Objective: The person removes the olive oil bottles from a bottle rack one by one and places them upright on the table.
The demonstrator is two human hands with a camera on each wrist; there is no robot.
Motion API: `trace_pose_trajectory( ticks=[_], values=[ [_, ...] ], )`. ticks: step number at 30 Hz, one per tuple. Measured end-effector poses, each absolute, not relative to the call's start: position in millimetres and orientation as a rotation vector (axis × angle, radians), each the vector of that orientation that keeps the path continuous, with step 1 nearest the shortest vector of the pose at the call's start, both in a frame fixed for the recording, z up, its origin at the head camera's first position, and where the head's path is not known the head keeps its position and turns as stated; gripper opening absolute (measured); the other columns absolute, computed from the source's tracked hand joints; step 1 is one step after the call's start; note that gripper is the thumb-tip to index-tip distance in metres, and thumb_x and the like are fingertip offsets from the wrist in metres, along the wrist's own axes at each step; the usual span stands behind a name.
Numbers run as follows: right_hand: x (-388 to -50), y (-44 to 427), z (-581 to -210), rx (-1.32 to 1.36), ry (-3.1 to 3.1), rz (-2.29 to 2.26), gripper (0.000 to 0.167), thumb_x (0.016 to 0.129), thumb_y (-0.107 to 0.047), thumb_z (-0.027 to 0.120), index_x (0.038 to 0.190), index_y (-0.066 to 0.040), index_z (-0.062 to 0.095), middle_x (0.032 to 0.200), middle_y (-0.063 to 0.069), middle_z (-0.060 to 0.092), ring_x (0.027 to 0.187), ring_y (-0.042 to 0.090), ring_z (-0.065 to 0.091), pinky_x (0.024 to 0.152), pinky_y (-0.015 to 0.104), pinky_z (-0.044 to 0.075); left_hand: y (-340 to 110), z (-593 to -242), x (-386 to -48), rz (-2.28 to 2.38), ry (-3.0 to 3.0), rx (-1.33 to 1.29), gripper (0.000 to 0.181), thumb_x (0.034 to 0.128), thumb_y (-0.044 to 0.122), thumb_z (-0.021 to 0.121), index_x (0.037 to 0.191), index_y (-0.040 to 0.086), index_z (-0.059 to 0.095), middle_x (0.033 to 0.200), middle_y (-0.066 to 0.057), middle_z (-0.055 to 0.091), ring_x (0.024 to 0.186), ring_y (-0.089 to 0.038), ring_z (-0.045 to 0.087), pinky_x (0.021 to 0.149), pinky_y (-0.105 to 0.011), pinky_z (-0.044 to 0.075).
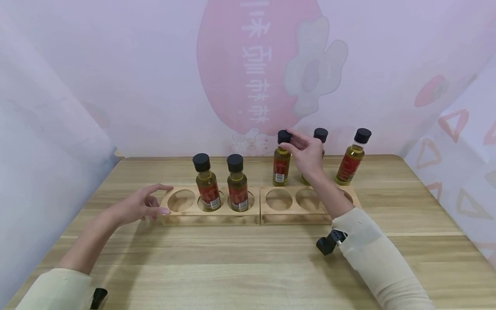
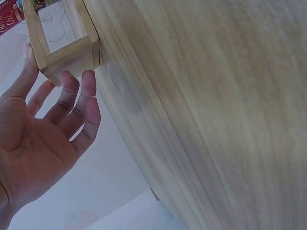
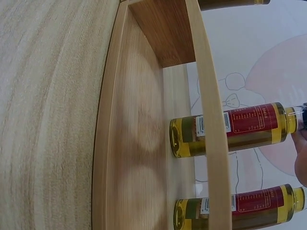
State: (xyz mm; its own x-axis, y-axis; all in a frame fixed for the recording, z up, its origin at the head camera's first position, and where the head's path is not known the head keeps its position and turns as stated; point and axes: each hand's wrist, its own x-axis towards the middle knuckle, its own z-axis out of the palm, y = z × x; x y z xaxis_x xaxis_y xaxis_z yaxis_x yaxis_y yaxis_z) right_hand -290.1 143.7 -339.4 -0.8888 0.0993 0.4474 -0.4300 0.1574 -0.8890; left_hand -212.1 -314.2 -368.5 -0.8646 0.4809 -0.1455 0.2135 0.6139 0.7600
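Pinches the bottle (image 1: 280, 168) by its black cap (image 1: 283, 137) between thumb and fingers of the nearer right hand (image 1: 308, 157), with long axis upright below the grip, just beyond the leftmost hole (image 1: 279, 199) of the right rack (image 1: 277, 212), while holding the left rack (image 1: 224, 212) by its left end in the left hand (image 1: 135, 206).

The left hand (image 1: 143, 204) is turned inward, thumb and index finger set apart in a wide grip, the other fingers bent loosely below them. Behind it, the bare left forearm (image 1: 91, 239) slopes back to a pale sleeve (image 1: 56, 290). The right hand (image 1: 308, 153), raised higher than the left, pinches between thumb and fingers; behind it, the right forearm (image 1: 332, 194) reaches diagonally forward and inward.
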Motion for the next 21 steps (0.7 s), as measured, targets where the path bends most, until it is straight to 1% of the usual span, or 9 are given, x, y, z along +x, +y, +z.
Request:
trace_pose_trajectory(
  ticks=[6,10,13,17,19,21],
  values=[
    [-292.0,143.4,-339.2,0.339,-2.034,1.810,0.046,0.088,-0.001,0.081,0.132,0.000,0.069,0.122,0.022,0.071,0.114,0.029,0.071,0.092,0.026,0.055,-314.6,-368.9,-213.2,1.119,2.499,0.546,0.076,0.0968,0.013,0.075,0.157,-0.005,0.031,0.071,-0.013,0.059,0.061,-0.025,0.061,0.053,-0.032,0.046],
    [-292.1,145.0,-338.3,0.375,-2.057,1.822,0.049,0.088,0.000,0.081,0.135,0.000,0.067,0.126,0.023,0.069,0.117,0.030,0.069,0.094,0.027,0.055,-314.9,-369.1,-214.0,1.121,2.496,0.551,0.076,0.0972,0.013,0.074,0.157,-0.005,0.031,0.071,-0.014,0.059,0.060,-0.025,0.061,0.052,-0.033,0.046],
    [-290.7,146.4,-337.9,0.416,-2.084,1.823,0.054,0.088,0.000,0.081,0.139,0.000,0.064,0.132,0.023,0.067,0.122,0.032,0.066,0.098,0.032,0.053,-315.0,-369.2,-214.2,1.120,2.498,0.556,0.075,0.0974,0.013,0.074,0.156,-0.006,0.031,0.071,-0.013,0.059,0.060,-0.025,0.061,0.052,-0.032,0.046],
    [-285.5,147.8,-337.9,0.431,-2.142,1.759,0.061,0.089,-0.004,0.082,0.145,-0.002,0.059,0.140,0.020,0.062,0.130,0.031,0.062,0.105,0.038,0.049,-315.2,-368.9,-214.4,1.117,2.499,0.560,0.075,0.0971,0.013,0.074,0.156,-0.006,0.032,0.071,-0.013,0.059,0.060,-0.025,0.061,0.052,-0.032,0.045],
    [-281.0,147.8,-336.6,0.425,-2.165,1.704,0.063,0.089,-0.007,0.083,0.146,-0.003,0.058,0.144,0.018,0.061,0.133,0.029,0.059,0.108,0.037,0.047,-315.0,-368.8,-214.5,1.114,2.499,0.556,0.075,0.0969,0.013,0.074,0.156,-0.006,0.032,0.071,-0.013,0.059,0.060,-0.025,0.061,0.053,-0.031,0.045],
    [-277.3,148.0,-335.5,0.421,-2.163,1.653,0.064,0.089,-0.009,0.084,0.147,-0.002,0.057,0.146,0.017,0.059,0.136,0.028,0.057,0.110,0.036,0.046,-315.0,-368.7,-214.4,1.114,2.497,0.549,0.076,0.0969,0.013,0.074,0.156,-0.006,0.031,0.071,-0.013,0.059,0.061,-0.025,0.061,0.053,-0.031,0.045]
  ],
)
